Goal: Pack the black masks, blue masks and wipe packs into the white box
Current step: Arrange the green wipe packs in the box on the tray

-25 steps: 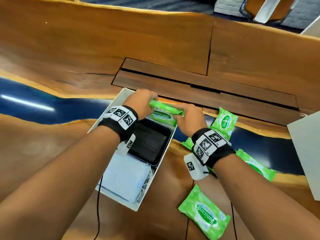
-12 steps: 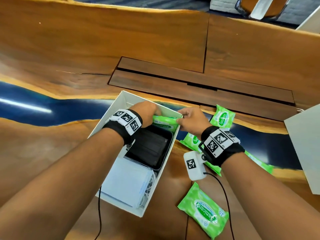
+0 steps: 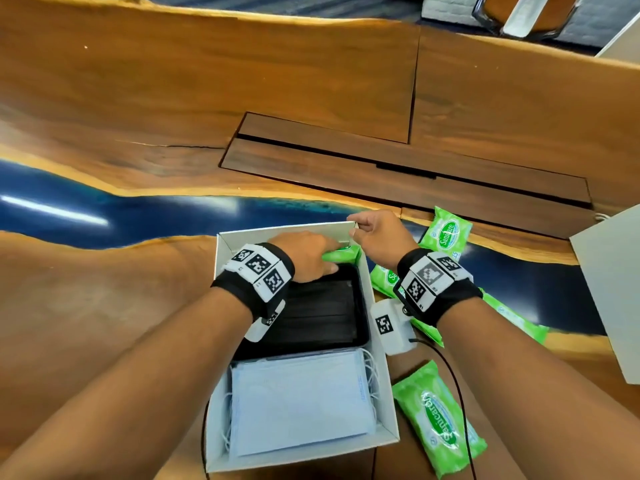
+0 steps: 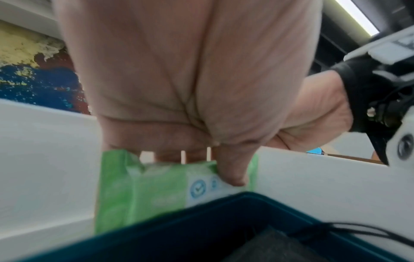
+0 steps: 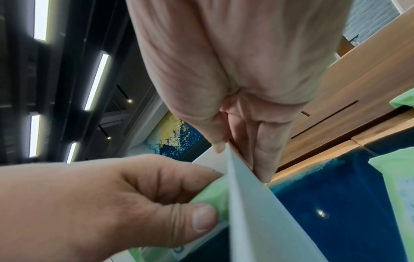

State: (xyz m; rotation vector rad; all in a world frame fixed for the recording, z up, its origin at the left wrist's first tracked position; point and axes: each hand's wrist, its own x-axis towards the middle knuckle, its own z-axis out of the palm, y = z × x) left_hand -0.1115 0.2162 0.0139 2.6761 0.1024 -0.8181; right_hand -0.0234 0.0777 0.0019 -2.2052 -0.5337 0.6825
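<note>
The white box (image 3: pixel 386 386) lies on the wooden table and holds a stack of blue masks (image 3: pixel 298 400) at its near end and black masks (image 3: pixel 320 315) in a dark tray in the middle. My left hand (image 3: pixel 308 254) grips a green wipe pack (image 3: pixel 343 253) at the box's far end, thumb on its front (image 4: pixel 230 170), standing it between the tray and the far wall. My right hand (image 3: pixel 372 233) pinches the box's far right corner (image 5: pixel 230 159) between thumb and fingers.
More green wipe packs lie on the table right of the box: one at the near right (image 3: pixel 438 419), one far right (image 3: pixel 446 233), others under my right wrist (image 3: pixel 388 277). A white board (image 3: pixel 613 289) lies at the right edge. A cable (image 3: pixel 457 386) trails from the right wrist.
The wipe pack has gone down from above the box's far end into the box. My right hand left the pack and took the box's corner. The left hand stayed on the pack.
</note>
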